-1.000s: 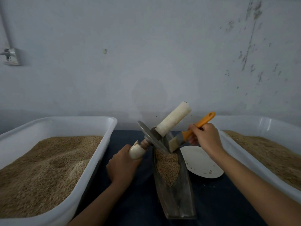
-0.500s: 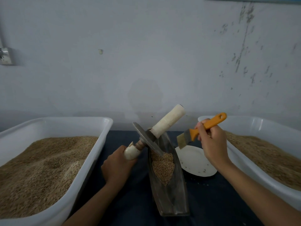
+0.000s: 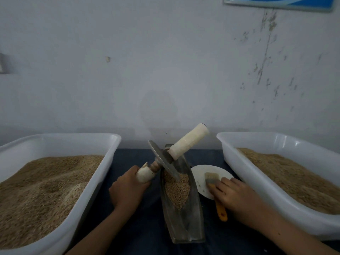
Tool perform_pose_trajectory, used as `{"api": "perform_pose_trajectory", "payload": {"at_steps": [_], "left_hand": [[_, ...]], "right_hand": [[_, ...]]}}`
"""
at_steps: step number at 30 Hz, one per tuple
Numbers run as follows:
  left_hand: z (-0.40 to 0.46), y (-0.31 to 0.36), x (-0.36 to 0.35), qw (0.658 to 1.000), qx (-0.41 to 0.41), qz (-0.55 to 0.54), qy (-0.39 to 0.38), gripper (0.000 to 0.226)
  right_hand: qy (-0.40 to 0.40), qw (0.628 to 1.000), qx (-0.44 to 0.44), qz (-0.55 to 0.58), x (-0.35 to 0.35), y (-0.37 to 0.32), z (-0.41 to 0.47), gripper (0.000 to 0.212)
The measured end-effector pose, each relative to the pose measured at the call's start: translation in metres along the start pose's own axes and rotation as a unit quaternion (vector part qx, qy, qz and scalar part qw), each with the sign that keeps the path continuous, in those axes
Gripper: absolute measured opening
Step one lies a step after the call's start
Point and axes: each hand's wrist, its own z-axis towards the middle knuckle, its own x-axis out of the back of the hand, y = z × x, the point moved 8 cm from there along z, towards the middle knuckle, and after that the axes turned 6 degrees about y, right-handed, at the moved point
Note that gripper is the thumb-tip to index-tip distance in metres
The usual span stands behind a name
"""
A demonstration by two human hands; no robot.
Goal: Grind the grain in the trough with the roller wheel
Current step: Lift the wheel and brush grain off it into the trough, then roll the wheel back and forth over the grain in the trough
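Left hand (image 3: pixel 128 188): fingers curled round the near white grip of the roller wheel (image 3: pixel 164 159), left of the trough (image 3: pixel 191 218). Wheel tilted; its metal disc leans with the lower edge down in the grain (image 3: pixel 177 190) at the far half of the trough, the far white grip raised up and to the right, free of any hand.

Right hand (image 3: pixel 233 194): laid over the brush (image 3: pixel 213 179), fingers bent down onto the handle; whether they close round it or only press on it cannot be told. Orange handle end shows near the hand, pointing toward the viewer; pale bristles lie on the plate (image 3: pixel 200 172).

Trough: narrow, boat-shaped, dark metal, running near to far at the middle of the dark cloth (image 3: pixel 132 236). Near end bare; grain heaped in a wedge through the middle and far part.

Plate: white, round, flat on the cloth, just right of the trough, a few specks on it.

Left bin (image 3: pixel 110 144): white plastic, large, filled with tan grain in an uneven heap.

Right bin (image 3: pixel 228 144): white plastic, matching, also holding tan grain, level lower toward its far wall.

Wall (image 3: pixel 165 70): pale, scuffed with dark marks at right; a blue-edged sign (image 3: pixel 279 3) at the top right, cut off by the frame.
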Motion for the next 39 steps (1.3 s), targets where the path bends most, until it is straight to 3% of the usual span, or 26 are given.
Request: {"api": "perform_pose_trajectory", "payload": {"at_steps": [4,7,9,13,15,17,20,30,39], "left_hand": [[0.005,0.005,0.005,0.999,-0.036,0.020,0.015,0.024],[0.009,0.009,0.008,0.996,-0.072,0.045,0.024,0.023],[0.011,0.014,0.009,0.994,-0.093,0.056,0.020,0.022],[0.016,0.023,0.011,0.990,-0.104,0.094,0.001,0.022],[0.017,0.029,0.012,0.987,-0.109,0.116,-0.006,0.019],[0.017,0.036,0.012,0.985,-0.117,0.127,-0.017,0.019],[0.020,0.046,0.011,0.977,-0.141,0.155,-0.030,0.020],[0.021,0.061,0.021,0.964,-0.189,0.186,-0.027,0.021],[0.022,0.046,0.001,0.953,-0.170,0.224,-0.114,0.017]], "right_hand": [[0.008,0.999,-0.049,0.019,0.019,0.001,0.004,0.066],[0.156,0.983,-0.090,0.039,0.059,0.008,0.014,0.025],[0.194,0.973,-0.119,0.041,0.077,0.013,0.029,0.041],[0.117,0.983,-0.140,0.022,0.068,0.017,0.064,0.072],[0.048,0.989,-0.140,0.026,0.054,0.017,0.077,0.066],[0.015,0.989,-0.144,0.037,0.045,0.018,0.083,0.047],[0.014,0.987,-0.153,0.042,0.045,0.023,0.087,0.036],[0.013,0.986,-0.149,0.077,0.037,0.023,0.080,0.046],[-0.037,0.980,-0.142,0.133,-0.004,0.019,0.076,0.040]]}}
